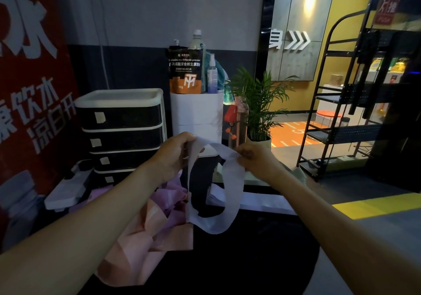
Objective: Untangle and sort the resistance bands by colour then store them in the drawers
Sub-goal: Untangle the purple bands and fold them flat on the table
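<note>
**Above a dark counter: pale band held up as a loop between two hands**

At far left, a red wall panel (pixel 27 71) bears large white characters. Beside it stands a drawer unit (pixel 121 133) of four dark-fronted drawers with white frames, all closed, each carrying a small pale label. Below and in front of the unit, a heap of pink and lilac bands (pixel 157 217) lies crumpled on the counter (pixel 239 260). The left hand (pixel 174 155) is raised over this heap, its fingers curled and pinching the upper left part of a pale lavender band (pixel 230 194). The band hangs as an open, slightly twisted loop between the two hands, its lower end clear of the heap and just to its right. The right hand (pixel 255 160) pinches the band's upper right part between thumb and curled fingers. Behind the hands, a white box (pixel 197 114) supports a powder pouch (pixel 185 71) and a spray bottle (pixel 212 73). Further right stand a potted plant (pixel 259 103) and a black metal rack (pixel 346 103).
</note>
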Action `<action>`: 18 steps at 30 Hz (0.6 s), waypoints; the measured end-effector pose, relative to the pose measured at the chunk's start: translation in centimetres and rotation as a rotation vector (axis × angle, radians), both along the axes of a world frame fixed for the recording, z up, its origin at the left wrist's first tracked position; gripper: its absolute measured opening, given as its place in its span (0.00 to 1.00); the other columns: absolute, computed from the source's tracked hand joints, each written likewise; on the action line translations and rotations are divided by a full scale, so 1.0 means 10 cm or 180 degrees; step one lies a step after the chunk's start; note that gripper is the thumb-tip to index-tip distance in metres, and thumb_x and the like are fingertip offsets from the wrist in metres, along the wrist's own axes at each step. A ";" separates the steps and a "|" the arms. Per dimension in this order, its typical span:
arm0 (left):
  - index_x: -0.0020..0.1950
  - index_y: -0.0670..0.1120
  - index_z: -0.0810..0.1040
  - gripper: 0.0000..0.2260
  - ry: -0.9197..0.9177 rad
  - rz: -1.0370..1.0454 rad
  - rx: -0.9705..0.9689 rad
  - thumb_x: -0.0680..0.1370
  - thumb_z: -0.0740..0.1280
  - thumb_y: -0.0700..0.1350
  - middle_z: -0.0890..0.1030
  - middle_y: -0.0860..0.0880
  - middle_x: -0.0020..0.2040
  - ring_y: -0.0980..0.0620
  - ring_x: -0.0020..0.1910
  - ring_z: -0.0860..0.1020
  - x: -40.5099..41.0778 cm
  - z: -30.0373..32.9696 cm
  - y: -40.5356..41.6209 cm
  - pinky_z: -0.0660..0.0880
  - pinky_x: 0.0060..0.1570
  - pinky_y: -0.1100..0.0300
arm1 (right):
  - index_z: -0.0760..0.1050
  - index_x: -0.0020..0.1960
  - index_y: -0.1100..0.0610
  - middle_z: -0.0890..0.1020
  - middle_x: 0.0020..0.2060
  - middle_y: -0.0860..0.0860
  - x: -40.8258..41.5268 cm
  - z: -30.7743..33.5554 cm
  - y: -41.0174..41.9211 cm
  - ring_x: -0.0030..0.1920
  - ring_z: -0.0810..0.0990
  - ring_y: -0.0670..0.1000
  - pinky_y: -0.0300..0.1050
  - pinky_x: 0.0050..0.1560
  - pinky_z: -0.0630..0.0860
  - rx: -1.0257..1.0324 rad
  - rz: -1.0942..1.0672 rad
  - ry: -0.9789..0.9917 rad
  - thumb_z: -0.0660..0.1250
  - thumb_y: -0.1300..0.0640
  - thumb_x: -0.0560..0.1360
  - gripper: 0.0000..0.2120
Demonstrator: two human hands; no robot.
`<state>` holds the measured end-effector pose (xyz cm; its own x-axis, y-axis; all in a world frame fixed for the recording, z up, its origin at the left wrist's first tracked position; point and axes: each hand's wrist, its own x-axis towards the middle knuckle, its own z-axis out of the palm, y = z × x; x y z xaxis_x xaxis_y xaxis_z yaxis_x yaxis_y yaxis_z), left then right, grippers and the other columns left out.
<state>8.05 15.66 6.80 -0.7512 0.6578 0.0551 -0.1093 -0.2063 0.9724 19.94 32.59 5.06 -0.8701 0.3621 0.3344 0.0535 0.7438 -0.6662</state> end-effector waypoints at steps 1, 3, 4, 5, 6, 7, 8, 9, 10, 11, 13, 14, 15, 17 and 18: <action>0.41 0.43 0.75 0.09 0.0067 0.0012 -0.0121 0.78 0.58 0.42 0.80 0.47 0.36 0.52 0.38 0.77 0.00 -0.01 -0.01 0.72 0.42 0.59 | 0.78 0.47 0.58 0.79 0.41 0.55 0.02 0.04 0.03 0.45 0.78 0.56 0.48 0.48 0.77 -0.0020 -0.0135 0.0151 0.63 0.68 0.75 0.09; 0.43 0.42 0.77 0.09 0.0269 0.0030 -0.0469 0.79 0.59 0.43 0.79 0.44 0.41 0.50 0.40 0.76 0.00 -0.05 -0.01 0.72 0.43 0.59 | 0.79 0.49 0.59 0.80 0.43 0.56 0.05 0.11 0.08 0.44 0.77 0.53 0.41 0.44 0.75 -0.0163 -0.0294 0.0469 0.64 0.69 0.74 0.09; 0.43 0.43 0.77 0.09 0.0406 0.0048 -0.0658 0.79 0.59 0.43 0.79 0.44 0.42 0.49 0.42 0.76 0.00 -0.07 0.00 0.72 0.43 0.59 | 0.79 0.47 0.58 0.79 0.42 0.55 0.06 0.15 0.10 0.43 0.77 0.53 0.41 0.44 0.75 -0.0273 -0.0299 0.0616 0.65 0.69 0.74 0.08; 0.42 0.43 0.76 0.09 0.0605 0.0080 -0.0846 0.79 0.60 0.43 0.78 0.43 0.43 0.48 0.44 0.76 -0.01 -0.10 0.01 0.71 0.44 0.59 | 0.79 0.46 0.57 0.79 0.42 0.54 0.07 0.18 0.11 0.43 0.77 0.52 0.40 0.43 0.75 -0.0352 -0.0309 0.0722 0.66 0.69 0.73 0.08; 0.42 0.45 0.75 0.07 0.0875 0.0148 -0.1031 0.79 0.61 0.43 0.77 0.44 0.43 0.48 0.46 0.75 -0.02 -0.12 0.03 0.70 0.44 0.60 | 0.79 0.45 0.57 0.79 0.42 0.54 0.07 0.21 0.12 0.42 0.77 0.52 0.38 0.42 0.76 -0.0394 -0.0319 0.0792 0.67 0.69 0.73 0.08; 0.42 0.47 0.74 0.06 0.1165 0.0260 -0.1162 0.79 0.62 0.43 0.77 0.47 0.43 0.48 0.47 0.75 -0.03 -0.12 0.06 0.70 0.44 0.60 | 0.79 0.46 0.58 0.80 0.42 0.54 0.07 0.25 0.12 0.41 0.77 0.51 0.35 0.40 0.75 -0.0399 -0.0330 0.0822 0.67 0.69 0.72 0.08; 0.43 0.48 0.74 0.05 0.1412 0.0367 -0.1185 0.78 0.63 0.43 0.77 0.49 0.43 0.50 0.47 0.75 -0.03 -0.12 0.08 0.70 0.45 0.60 | 0.79 0.47 0.59 0.80 0.41 0.54 0.08 0.28 0.11 0.39 0.77 0.50 0.32 0.37 0.74 -0.0378 -0.0342 0.0822 0.66 0.70 0.72 0.08; 0.43 0.50 0.74 0.05 0.1597 0.0398 -0.1110 0.78 0.64 0.42 0.77 0.52 0.43 0.51 0.48 0.75 -0.01 -0.10 0.11 0.70 0.47 0.60 | 0.80 0.47 0.60 0.80 0.40 0.54 0.08 0.31 0.09 0.37 0.77 0.50 0.30 0.35 0.74 -0.0331 -0.0357 0.0805 0.65 0.70 0.72 0.09; 0.44 0.51 0.74 0.05 0.1765 0.0325 -0.1008 0.77 0.66 0.42 0.77 0.53 0.43 0.51 0.48 0.76 0.02 -0.08 0.14 0.71 0.48 0.60 | 0.80 0.48 0.60 0.80 0.39 0.53 0.07 0.34 0.06 0.36 0.77 0.50 0.32 0.34 0.74 -0.0232 -0.0371 0.0773 0.65 0.69 0.72 0.09; 0.45 0.52 0.74 0.05 0.1929 0.0162 -0.0927 0.77 0.67 0.42 0.77 0.54 0.45 0.52 0.48 0.76 0.07 -0.05 0.18 0.71 0.49 0.61 | 0.81 0.47 0.60 0.80 0.39 0.52 0.06 0.38 0.04 0.36 0.78 0.51 0.35 0.36 0.74 -0.0072 -0.0389 0.0732 0.65 0.68 0.72 0.09; 0.48 0.52 0.74 0.07 0.2191 -0.0234 -0.0859 0.75 0.70 0.43 0.77 0.54 0.48 0.54 0.48 0.77 0.21 0.01 0.25 0.73 0.48 0.65 | 0.81 0.47 0.59 0.78 0.37 0.49 0.05 0.46 -0.03 0.38 0.78 0.50 0.41 0.39 0.74 0.0276 -0.0390 0.0656 0.67 0.66 0.71 0.07; 0.48 0.52 0.74 0.08 0.2279 -0.0333 -0.0790 0.74 0.71 0.43 0.78 0.54 0.49 0.55 0.48 0.77 0.26 0.02 0.29 0.74 0.48 0.67 | 0.81 0.47 0.60 0.76 0.36 0.46 0.04 0.50 -0.06 0.38 0.77 0.48 0.40 0.39 0.73 0.0354 -0.0359 0.0647 0.67 0.65 0.71 0.06; 0.48 0.52 0.73 0.10 0.2371 -0.0303 -0.0719 0.73 0.72 0.43 0.77 0.54 0.49 0.56 0.47 0.77 0.30 0.03 0.32 0.73 0.46 0.69 | 0.81 0.47 0.60 0.74 0.35 0.43 0.02 0.54 -0.10 0.38 0.75 0.47 0.39 0.39 0.72 0.0389 -0.0320 0.0645 0.68 0.64 0.71 0.06; 0.45 0.51 0.72 0.10 0.2565 0.0036 -0.0640 0.72 0.73 0.43 0.77 0.55 0.46 0.59 0.44 0.77 0.31 0.06 0.36 0.73 0.43 0.70 | 0.80 0.49 0.59 0.72 0.35 0.43 0.01 0.62 -0.15 0.37 0.74 0.45 0.39 0.39 0.70 0.0443 -0.0218 0.0589 0.68 0.63 0.71 0.07; 0.44 0.51 0.72 0.09 0.2626 0.0215 -0.0614 0.72 0.73 0.44 0.77 0.55 0.45 0.57 0.43 0.77 0.30 0.09 0.37 0.74 0.44 0.66 | 0.80 0.50 0.59 0.73 0.35 0.44 0.01 0.66 -0.17 0.36 0.74 0.45 0.39 0.38 0.70 0.0458 -0.0134 0.0550 0.68 0.62 0.72 0.07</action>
<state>11.02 19.38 7.66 -0.5576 0.6671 0.4940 0.6568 -0.0093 0.7540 20.01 30.85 11.66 -0.7806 0.3347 0.5279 -0.0192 0.8313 -0.5554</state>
